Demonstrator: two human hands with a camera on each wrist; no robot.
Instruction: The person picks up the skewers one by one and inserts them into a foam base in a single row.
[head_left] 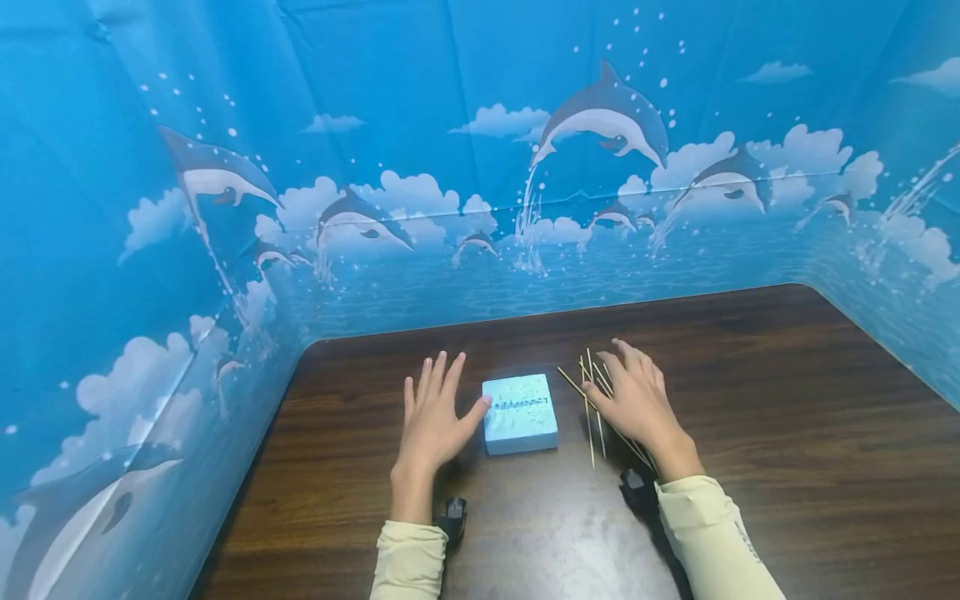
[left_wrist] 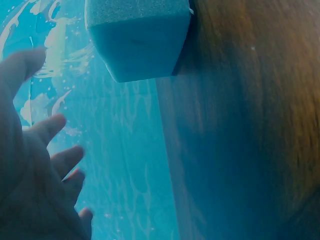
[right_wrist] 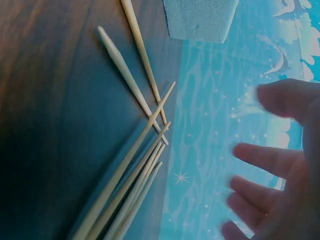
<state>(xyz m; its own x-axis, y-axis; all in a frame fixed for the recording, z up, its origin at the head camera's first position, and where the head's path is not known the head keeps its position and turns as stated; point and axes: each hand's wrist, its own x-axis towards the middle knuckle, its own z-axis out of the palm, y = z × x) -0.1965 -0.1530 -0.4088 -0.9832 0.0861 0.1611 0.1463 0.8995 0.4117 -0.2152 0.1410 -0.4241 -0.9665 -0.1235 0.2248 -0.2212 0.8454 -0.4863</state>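
A light blue foam block (head_left: 519, 433) with a row of small holes across its top sits on the table between the hands. To its left, my left hand (head_left: 435, 417) is spread, its thumb tip overlapping the block's left edge in the head view. In the left wrist view the block (left_wrist: 142, 47) stands beyond the extended fingers (left_wrist: 68, 161). Several thin wooden skewers (head_left: 587, 429) lie loosely crossed to the right of the block. My right hand (head_left: 637, 396) is over them with fingers extended; in the right wrist view it is apart from the skewers (right_wrist: 135, 185), holding nothing.
The dark wood-grain table (head_left: 810, 417) meets a blue curtain (head_left: 420, 83) printed with dolphins, clouds and sea, which encloses its back and sides. A black wrist camera (head_left: 453, 517) is under the left wrist and another black camera (head_left: 637, 487) by the right.
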